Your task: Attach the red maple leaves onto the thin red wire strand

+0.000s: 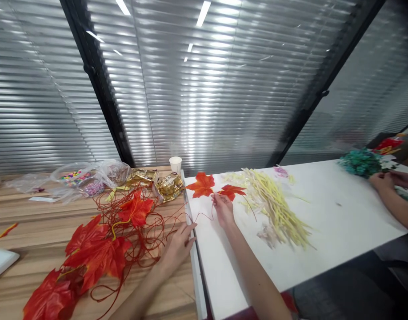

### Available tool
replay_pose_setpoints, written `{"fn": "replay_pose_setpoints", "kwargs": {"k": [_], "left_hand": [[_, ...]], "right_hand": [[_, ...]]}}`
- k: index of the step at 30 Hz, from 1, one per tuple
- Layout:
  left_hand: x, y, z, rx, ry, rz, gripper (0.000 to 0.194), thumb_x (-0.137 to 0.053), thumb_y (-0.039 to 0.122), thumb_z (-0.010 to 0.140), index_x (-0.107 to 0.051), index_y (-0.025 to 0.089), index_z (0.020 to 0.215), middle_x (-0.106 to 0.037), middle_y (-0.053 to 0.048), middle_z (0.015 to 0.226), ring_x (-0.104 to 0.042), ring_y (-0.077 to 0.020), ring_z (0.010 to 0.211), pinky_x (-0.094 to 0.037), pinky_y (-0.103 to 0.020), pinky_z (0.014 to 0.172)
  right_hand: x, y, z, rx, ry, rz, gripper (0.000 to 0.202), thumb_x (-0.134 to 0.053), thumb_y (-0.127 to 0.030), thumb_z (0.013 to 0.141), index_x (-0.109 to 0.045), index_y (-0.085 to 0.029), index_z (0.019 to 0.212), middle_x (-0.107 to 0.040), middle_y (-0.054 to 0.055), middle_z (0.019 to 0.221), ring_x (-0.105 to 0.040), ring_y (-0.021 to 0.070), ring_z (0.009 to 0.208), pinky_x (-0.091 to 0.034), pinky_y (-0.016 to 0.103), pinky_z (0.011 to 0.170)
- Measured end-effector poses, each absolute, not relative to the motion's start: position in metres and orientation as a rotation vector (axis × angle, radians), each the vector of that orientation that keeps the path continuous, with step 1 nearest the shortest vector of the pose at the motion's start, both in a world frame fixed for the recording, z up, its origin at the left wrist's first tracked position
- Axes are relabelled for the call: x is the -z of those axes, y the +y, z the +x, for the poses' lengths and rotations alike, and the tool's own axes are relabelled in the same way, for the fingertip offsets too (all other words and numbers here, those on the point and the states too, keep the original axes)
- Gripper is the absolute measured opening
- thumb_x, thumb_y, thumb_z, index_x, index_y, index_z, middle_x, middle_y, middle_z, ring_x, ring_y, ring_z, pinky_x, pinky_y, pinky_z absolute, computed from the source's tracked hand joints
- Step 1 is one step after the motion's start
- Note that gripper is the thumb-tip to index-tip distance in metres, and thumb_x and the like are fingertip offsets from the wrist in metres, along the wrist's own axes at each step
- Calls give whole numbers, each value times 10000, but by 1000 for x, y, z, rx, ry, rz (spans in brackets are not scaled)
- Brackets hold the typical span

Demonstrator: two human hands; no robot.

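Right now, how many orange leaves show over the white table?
2: left leaf, left of the right hand; right leaf, beyond it to the right. Any stacked beneath would be hidden.

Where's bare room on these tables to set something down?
Mainly the white table, between the yellow stems and the other person's hands. Less room on the wooden table, between the red leaves and white object. Crowded: around the red cord, and the bags and gold packets behind.

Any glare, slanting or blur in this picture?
In the head view, bright glare streaks the blinds; dark window bars slant steeply; the upper-right corner darkens; the leaves at the right hand show clearly, but lettering on the gold wrappers is too soft to read.
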State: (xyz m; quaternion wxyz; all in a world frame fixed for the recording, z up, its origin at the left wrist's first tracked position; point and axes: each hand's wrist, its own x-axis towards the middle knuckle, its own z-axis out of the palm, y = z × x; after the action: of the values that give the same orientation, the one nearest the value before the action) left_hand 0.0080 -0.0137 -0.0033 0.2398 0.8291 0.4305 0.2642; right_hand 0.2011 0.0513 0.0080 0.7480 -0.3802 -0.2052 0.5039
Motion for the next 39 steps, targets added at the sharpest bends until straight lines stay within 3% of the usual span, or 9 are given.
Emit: {"fn": "replay_pose_setpoints", "kwargs": {"k": [7,12,15,23,28,31,35,37,39], "left_hand": [[-3,5,-10,-721,1558,2406,471,-364,229,830,-313,266,1296,-430,-78,1241,-563,-172,848,-454,-264,633],[-15,11,-24,-437,1791,2456,308,-307,322,868,-572,258,1009,-565,-47,1018,-583,-167,747,-376,-235,540],[-17,15,-33,-396,1865,2425,317,-299,341,875,-604,256,887,-579,-25,910,-578,-161,740,-340,-229,539],[-10,37,-63,-571,2047,2408,300,-311,313,874,-582,183,872,-531,-62,963,-549,-160,742,-363,-262,631],[-6,42,-72,-546,2167,2446,317,-280,293,879,-568,161,900,-503,-87,994,-542,-168,727,-373,-283,657],[-7,39,-67,-561,2194,2473,337,-249,307,884,-547,153,924,-501,-100,973,-539,-194,770,-375,-310,696],[-8,33,-60,-684,2136,2462,356,-241,356,883,-531,151,913,-503,-97,960,-528,-202,801,-373,-322,722],[-9,30,-57,-756,2078,2474,358,-242,366,884,-527,150,895,-503,-95,968,-524,-196,810,-371,-318,728],[-10,27,-54,-804,2010,2516,359,-237,369,886,-522,150,880,-505,-91,965,-520,-192,808,-368,-317,728]], "right_hand": [[-4,59,226,-984,-366,-752,244,-730,-257,590,-508,-175,649,-645,9,717,-556,75,575,-436,178,487],[2,62,230,-926,-400,-796,264,-722,-280,589,-487,-176,648,-640,27,731,-571,95,590,-453,196,487],[7,64,232,-865,-416,-826,282,-716,-303,589,-468,-178,644,-640,32,727,-583,105,601,-468,208,509],[19,67,229,-781,-516,-1064,310,-694,-373,583,-460,-176,637,-633,34,616,-591,127,533,-476,230,506],[22,62,232,-701,-767,-1358,322,-640,-442,614,-476,-167,577,-608,47,504,-542,133,402,-384,214,371],[19,58,238,-720,-888,-1499,412,-552,-504,677,-477,-161,462,-523,41,358,-455,116,297,-337,219,332],[9,53,231,-599,-1161,-1587,517,-431,-498,771,-458,-168,373,-471,32,310,-441,105,318,-363,220,397],[3,48,215,-474,-1257,-1442,460,-488,-470,754,-497,-166,408,-487,15,348,-456,106,360,-374,221,436],[0,43,194,-487,-1290,-1256,323,-563,-455,711,-604,-164,579,-546,0,441,-461,101,375,-378,222,441]]}}
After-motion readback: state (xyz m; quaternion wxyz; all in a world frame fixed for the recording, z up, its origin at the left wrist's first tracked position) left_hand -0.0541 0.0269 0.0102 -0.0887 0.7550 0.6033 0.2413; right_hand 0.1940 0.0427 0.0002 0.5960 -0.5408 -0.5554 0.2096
